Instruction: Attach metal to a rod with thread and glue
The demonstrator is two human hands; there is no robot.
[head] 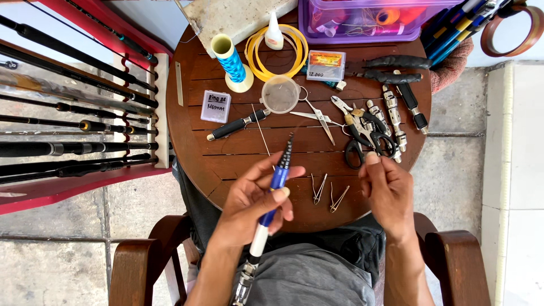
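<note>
My left hand (252, 198) grips a fishing rod section (276, 181) with a blue and white wrap, its dark tip pointing up over the round wooden table (226, 153). My right hand (388, 190) reaches toward black-handled scissors (368, 144); its fingertips touch the handle loops. Whether it grips them I cannot tell. Two small metal rod guides (328, 192) lie on the table between my hands.
A rack of fishing rods (79, 113) stands on the left. On the table lie a blue thread spool (232, 62), yellow line coil (277, 54), glue bottle (274, 33), clear cup (280, 94), silver scissors (317, 116), pliers, reel seats (391, 113), and small boxes. A purple box (362, 22) sits at the back.
</note>
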